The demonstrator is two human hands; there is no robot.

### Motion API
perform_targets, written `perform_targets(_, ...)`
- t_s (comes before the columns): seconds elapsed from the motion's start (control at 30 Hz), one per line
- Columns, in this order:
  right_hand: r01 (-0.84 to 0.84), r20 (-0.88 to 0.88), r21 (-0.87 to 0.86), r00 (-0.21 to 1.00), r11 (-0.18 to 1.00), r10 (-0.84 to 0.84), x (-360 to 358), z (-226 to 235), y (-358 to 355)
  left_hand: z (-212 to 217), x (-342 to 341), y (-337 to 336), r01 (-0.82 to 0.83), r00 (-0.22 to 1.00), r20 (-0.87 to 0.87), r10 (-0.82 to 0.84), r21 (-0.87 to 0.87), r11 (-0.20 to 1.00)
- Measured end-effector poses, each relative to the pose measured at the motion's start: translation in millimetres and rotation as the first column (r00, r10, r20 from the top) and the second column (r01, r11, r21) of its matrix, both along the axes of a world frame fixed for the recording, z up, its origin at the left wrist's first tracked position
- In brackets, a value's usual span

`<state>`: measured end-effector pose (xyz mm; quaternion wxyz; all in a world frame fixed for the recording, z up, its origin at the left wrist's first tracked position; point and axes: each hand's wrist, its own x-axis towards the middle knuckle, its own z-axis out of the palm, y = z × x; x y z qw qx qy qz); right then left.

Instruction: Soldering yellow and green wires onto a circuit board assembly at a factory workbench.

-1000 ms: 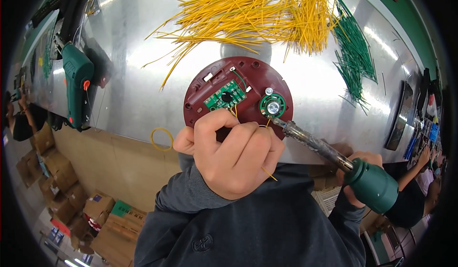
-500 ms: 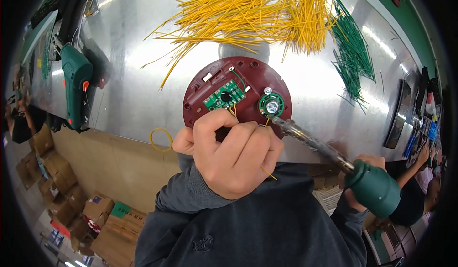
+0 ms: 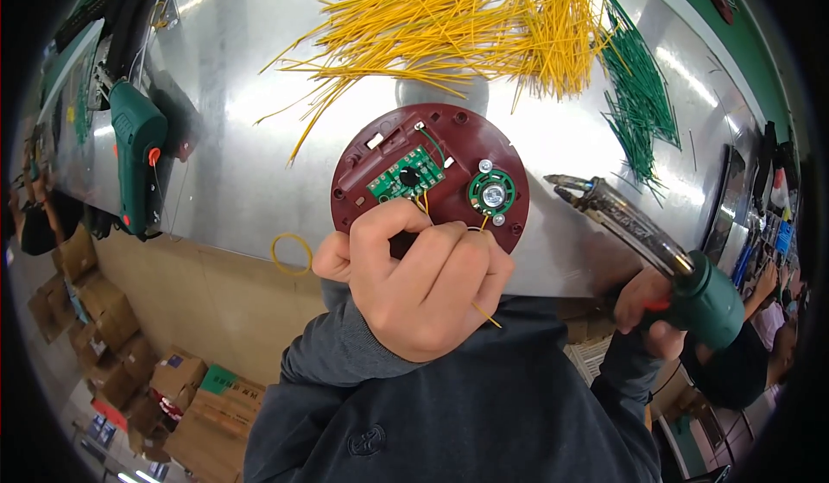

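Note:
My left hand (image 3: 419,280) grips the near edge of a round dark red plastic housing (image 3: 432,172), held up over the metal table (image 3: 242,138). Inside the housing sit a small green circuit board (image 3: 404,175) and a small round green part with a silver centre (image 3: 492,194), joined by thin yellow wires. One yellow wire (image 3: 486,314) hangs below my fingers. My right hand (image 3: 648,310) holds a soldering iron (image 3: 639,233) by its green handle. Its tip points left, a short way to the right of the housing and apart from it.
A big heap of yellow wires (image 3: 466,17) lies at the table's far side, green wires (image 3: 643,103) to its right. A green power tool (image 3: 134,155) rests at the left. A yellow rubber band (image 3: 292,252) lies near the front edge. Cardboard boxes (image 3: 104,345) stand on the floor.
The soldering iron's tip has drawn back to the right, off the round green part. My left hand still holds the housing in the same place.

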<state>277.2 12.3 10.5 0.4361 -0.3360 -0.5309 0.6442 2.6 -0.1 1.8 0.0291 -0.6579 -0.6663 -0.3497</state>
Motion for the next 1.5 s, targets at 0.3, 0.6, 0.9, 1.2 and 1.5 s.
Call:
perform_targets(0.3, 0.141, -0.006, -0.26, 0.989, 0.955, -0.148, -5, 10, -2, -3, 0, 1, -0.017, 1.0, 0.013, 0.017, 0.045, 0.999)
perform_targets(0.6, 0.113, -0.115, -0.204, 0.984, 0.973, -0.138, -8, 2, 1, 2, 0, 1, 0.011, 1.0, -0.018, -0.011, 0.017, 1.0)
perform_targets(0.9, 0.15, -0.134, -0.231, 0.974, 0.961, -0.184, -8, 0, -1, 1, 1, 4, -0.004, 1.0, 0.021, 0.003, 0.059, 0.998)
perform_targets(1.2, 0.182, -0.166, -0.33, 0.955, 0.926, -0.247, -8, 4, -1, 3, 1, 4, -0.008, 1.0, 0.013, 0.007, 0.067, 0.998)
perform_targets(1.5, 0.181, -0.117, -0.316, 0.967, 0.931, -0.227, -9, 4, 0, 6, -1, 3, 0.044, 0.997, 0.061, -0.048, 0.061, 0.997)
